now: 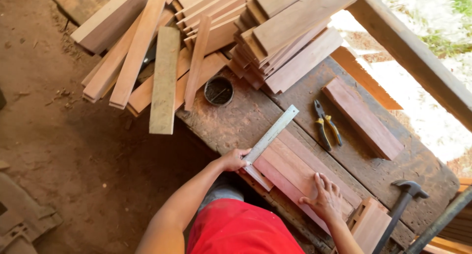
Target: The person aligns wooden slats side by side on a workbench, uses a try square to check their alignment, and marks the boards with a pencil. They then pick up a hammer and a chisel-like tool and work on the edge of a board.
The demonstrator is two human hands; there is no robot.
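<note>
Likely slip: left hand (235, 159) gripping try square (269, 136), right hand (324, 197) flat, open on boards (300, 173) overhanging table (423, 160) near edge.

Reddish wooden boards (300, 168) flat on workbench, metal square (270, 134) across

Left grip (235, 159) closed, right (324, 197) flat

You have one view only, from the camera on your head, looking steeply down from above your chest onto the workbench (255, 116). It sits close, at arm's reach of the bench's near edge. The frame runs diagonally, taking in dirt floor (73, 150) at left and sunlit ground (432, 111) at right.
</note>
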